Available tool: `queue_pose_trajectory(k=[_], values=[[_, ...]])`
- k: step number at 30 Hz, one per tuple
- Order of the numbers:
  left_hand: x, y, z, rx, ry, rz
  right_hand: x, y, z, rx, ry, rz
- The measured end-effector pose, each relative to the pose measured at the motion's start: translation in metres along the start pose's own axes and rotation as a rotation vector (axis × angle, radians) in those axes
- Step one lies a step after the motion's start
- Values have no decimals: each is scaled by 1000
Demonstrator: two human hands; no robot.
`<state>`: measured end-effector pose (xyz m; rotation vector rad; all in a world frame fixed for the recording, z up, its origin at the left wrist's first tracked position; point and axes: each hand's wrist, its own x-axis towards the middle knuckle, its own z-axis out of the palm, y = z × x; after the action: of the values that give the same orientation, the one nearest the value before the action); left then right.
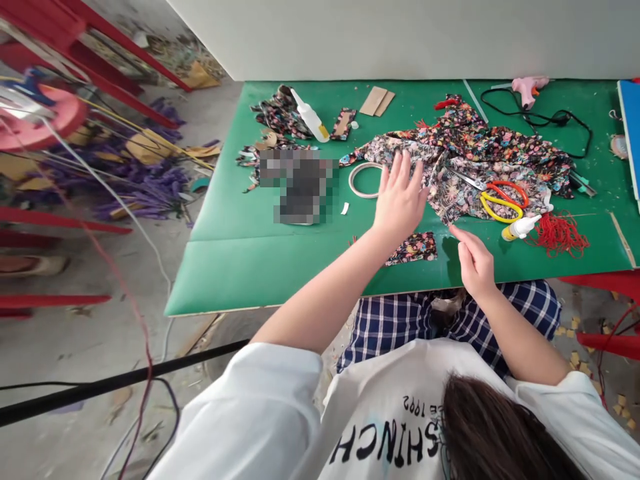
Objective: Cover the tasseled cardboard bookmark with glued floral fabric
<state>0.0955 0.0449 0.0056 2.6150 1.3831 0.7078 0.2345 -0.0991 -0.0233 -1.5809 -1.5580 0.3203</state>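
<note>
My left hand (400, 200) is open, palm down with fingers stretched out, over the near left part of a crumpled dark floral cloth (495, 147). A white ring-shaped roll of tape (354, 181) lies just left of its fingers. A small floral strip (420, 248) rests below my left wrist, partly hidden by the arm. My right hand (477, 263) is closed, with its index finger pointing to the cloth's near corner. What its curled fingers hold, if anything, is hidden. Scissors (501, 201) with red and yellow handles lie on the cloth.
On the green table (225, 267) stand a small glue bottle (520, 229), red strings (563, 233) and a pink glue gun (529, 90) with black cord. At the left are a larger glue bottle (313, 120), floral scraps (280, 113) and a blurred-out dark object (303, 190). Cardboard pieces (376, 101) lie at the back.
</note>
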Motion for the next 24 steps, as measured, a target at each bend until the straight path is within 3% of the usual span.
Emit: queue_pose_trajectory(k=[3,5,14,18,24], values=[[-7,6,27,14,-60,-22,1,-1,0,-7,-10,-3],[-12,7,33,33,-60,-13,2,-1,0,-10,-19,-8],[-15,9,27,77,-105,58,4,-2,1,-60,-76,-20],[-15,9,25,52,-110,69,5,-1,5,-144,-100,-96],[-12,8,26,86,-134,51,8,-8,17,-320,-382,-330]])
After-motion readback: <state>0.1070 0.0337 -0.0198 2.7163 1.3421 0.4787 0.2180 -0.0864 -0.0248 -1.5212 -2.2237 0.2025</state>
